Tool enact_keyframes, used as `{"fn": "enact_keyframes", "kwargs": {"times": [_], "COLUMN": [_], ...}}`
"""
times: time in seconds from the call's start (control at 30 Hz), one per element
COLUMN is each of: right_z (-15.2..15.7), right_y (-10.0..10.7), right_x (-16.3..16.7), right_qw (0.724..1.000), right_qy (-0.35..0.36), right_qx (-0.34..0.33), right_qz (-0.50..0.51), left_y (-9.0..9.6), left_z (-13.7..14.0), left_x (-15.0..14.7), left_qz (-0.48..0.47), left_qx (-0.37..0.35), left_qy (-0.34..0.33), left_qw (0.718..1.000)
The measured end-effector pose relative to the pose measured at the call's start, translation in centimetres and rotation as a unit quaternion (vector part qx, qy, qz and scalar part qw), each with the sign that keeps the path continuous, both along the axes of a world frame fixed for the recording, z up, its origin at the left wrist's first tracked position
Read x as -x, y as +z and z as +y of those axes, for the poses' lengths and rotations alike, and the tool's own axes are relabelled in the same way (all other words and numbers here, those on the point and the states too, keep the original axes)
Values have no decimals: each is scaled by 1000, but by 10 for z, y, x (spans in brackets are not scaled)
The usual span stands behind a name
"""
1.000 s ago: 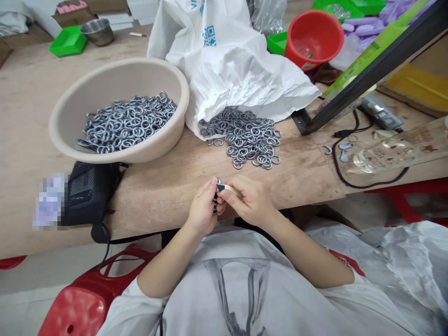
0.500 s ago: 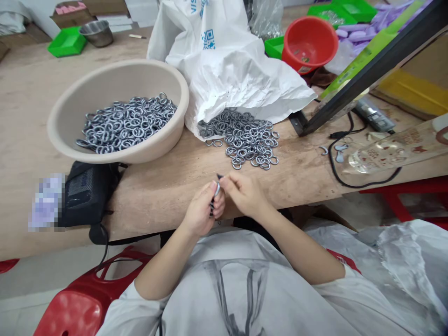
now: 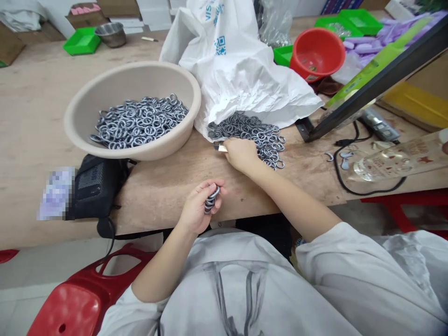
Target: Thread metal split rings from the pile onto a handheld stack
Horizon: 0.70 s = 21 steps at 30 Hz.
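So we've got our left hand point(image 3: 198, 210) over the near edge of the wooden table point(image 3: 150, 196), fingers curled around a little stack of metal rings point(image 3: 212, 201), with the thumb pressed in against it. Our right hand point(image 3: 242, 154) is further forward, knuckles up, at the loose pile of rings point(image 3: 269, 148) spilling out of the white sack point(image 3: 241, 70). That hand also has a small pale-handled tool point(image 3: 221, 148) gripped in it, dark tip poking out toward the left. We can't tell whether those fingertips are pinching a ring too, since the back of the hand hides them. Left of the sack we have the big beige basin point(image 3: 79, 119), with a heap of similar rings point(image 3: 140, 121) inside, and a black bag-like thing point(image 3: 96, 186) sits just in front of it. Off to the right there's a clear bottle point(image 3: 395, 161) lying on its side near a black cable point(image 3: 338, 170), and behind the sack's mouth we've got a red bucket point(image 3: 317, 49), tilted our way.
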State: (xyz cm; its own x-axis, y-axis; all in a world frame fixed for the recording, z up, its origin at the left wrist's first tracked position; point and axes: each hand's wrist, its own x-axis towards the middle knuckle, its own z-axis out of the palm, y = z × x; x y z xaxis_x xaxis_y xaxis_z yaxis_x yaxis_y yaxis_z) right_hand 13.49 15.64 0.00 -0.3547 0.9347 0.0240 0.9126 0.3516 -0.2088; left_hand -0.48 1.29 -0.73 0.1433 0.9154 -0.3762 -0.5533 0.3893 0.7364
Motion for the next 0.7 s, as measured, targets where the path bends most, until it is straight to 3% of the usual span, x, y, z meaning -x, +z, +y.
{"fn": "enact_keyframes", "kwargs": {"times": [0.1, 0.17, 0.23, 0.27, 0.4, 0.47, 0.53, 0.63, 0.7], "right_z": [-24, -49, -74, -86, -112, -114, -113, -111, -111], "right_y": [3, 5, 5, 4, -3, -8, -11, -15, -16], "right_x": [-6, -9, -8, -8, -7, -9, -11, -15, -17], "right_qw": [976, 903, 829, 816, 872, 877, 840, 758, 749], "right_qy": [34, 76, 84, 67, -13, -28, -27, 7, 29], "right_qx": [72, 172, 247, 263, 152, 125, 158, 220, 216], "right_qz": [203, 386, 495, 510, 466, 463, 518, 614, 626], "left_y": [-2, -3, -4, -5, -8, -8, -7, -5, -3], "left_z": [5, 8, 10, 10, 7, 6, 5, 3, 2], "left_x": [4, 1, -7, -12, -27, -30, -30, -28, -29], "left_qz": [-10, -5, 8, 16, 52, 67, 71, 59, 50], "left_qx": [16, 19, 14, 9, -26, -43, -45, -44, -45], "left_qy": [39, 46, 32, 22, 1, -1, -2, -3, -7], "left_qw": [999, 999, 999, 1000, 998, 997, 996, 997, 998]}}
